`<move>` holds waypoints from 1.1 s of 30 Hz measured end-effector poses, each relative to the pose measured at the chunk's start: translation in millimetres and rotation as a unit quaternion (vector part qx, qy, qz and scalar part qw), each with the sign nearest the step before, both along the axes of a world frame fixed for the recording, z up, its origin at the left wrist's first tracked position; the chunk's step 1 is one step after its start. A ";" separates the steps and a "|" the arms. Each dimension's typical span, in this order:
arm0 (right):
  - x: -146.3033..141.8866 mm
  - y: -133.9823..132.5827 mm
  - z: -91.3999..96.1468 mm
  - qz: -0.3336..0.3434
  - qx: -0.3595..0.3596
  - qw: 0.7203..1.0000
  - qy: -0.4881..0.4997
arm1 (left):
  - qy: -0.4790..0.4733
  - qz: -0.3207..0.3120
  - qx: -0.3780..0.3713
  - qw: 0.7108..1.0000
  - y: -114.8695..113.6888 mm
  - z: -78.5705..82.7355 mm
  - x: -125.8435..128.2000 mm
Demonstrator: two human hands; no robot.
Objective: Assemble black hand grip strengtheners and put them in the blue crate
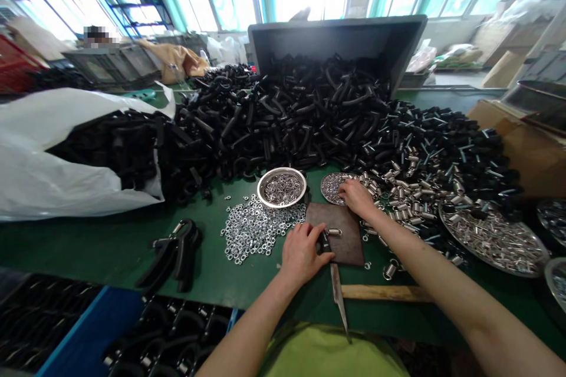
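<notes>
Left hand [304, 254]: fingers curled shut around a black-handled steel blade [336, 294]. Right hand [357, 199]: fingers together, resting on a steel dish [323, 188] of small parts, beside a dark plate [347, 249].

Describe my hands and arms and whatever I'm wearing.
Your left hand and right hand are bare, with no gloves, and no rings or watch show. Your forearms have no sleeves over them. A yellow-green top shows below them.
</notes>
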State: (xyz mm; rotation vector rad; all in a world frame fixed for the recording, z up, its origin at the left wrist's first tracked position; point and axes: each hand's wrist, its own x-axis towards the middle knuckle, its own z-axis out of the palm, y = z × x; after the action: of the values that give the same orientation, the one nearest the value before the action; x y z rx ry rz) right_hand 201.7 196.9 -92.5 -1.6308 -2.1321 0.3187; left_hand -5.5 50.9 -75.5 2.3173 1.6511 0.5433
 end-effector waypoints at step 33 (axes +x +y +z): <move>-40.2 -107.9 45.0 0.085 -0.028 0.922 0.376 | -0.759 0.138 -0.428 0.470 10.6 24.2 3.8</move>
State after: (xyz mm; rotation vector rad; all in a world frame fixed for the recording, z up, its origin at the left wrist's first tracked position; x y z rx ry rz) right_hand 161.5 89.0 -47.5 -1.0823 -1.6588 0.9034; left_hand -1.7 61.5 -51.3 0.2166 0.7778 0.9967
